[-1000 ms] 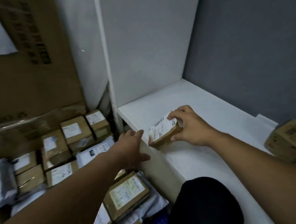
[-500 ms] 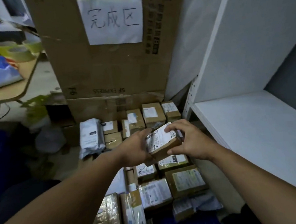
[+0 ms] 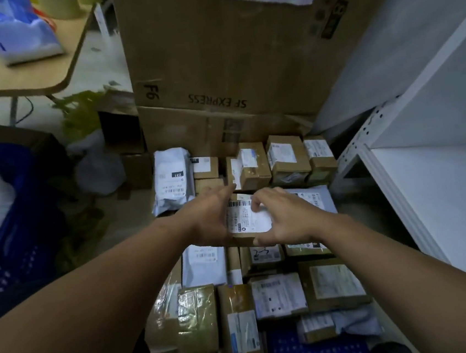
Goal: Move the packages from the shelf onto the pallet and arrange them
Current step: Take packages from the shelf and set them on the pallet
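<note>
A small brown cardboard package [image 3: 248, 223] with a white shipping label is held between both hands, low over the packages on the pallet. My left hand [image 3: 210, 218] grips its left side and my right hand [image 3: 285, 217] holds its right side, fingers curled over the label. Several brown boxes [image 3: 287, 156] and white mailer bags [image 3: 170, 183] lie packed together below. The blue pallet [image 3: 310, 352] shows at the near edge. The white shelf [image 3: 442, 206] stands to the right.
A tall SF Express carton [image 3: 212, 49] stands behind the packages. A wooden table [image 3: 14, 75] with a plastic bag is at the upper left. A blue crate [image 3: 11, 242] sits at the left.
The package left the shelf, held first by the right hand, then by both. It has moved left and down over the packages on the pallet.
</note>
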